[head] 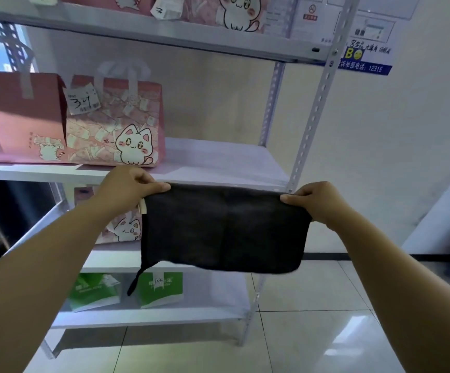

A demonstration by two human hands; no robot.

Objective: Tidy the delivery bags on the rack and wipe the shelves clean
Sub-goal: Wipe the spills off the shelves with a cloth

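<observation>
The person holds a dark cloth stretched out flat in the air in front of the rack, its long axis running side to side, level with and parallel to the front edge of the middle shelf. The left hand pinches the cloth's upper left corner between thumb and fingers, and the right hand pinches the upper right corner in the same way; each grip is pressed together on the fabric, and the rest of the cloth hangs free below, with a thin loop dangling from its lower left corner. Taking the middle shelf as the landmark, the cloth sits just in front of and slightly below its front lip, and the bare stretch of shelf lies directly beyond the cloth and toward its right half. A pink cat-print bag stands on the left part of that shelf, with a second pink bag touching it on its far left. The left hand is just in front of the cat-print bag's base, so the right hand looks the better placed to lead a wipe across the open part. Most likely the cloth is being readied for wiping; more bags on the upper shelf and lower shelves look untouched by it.
</observation>
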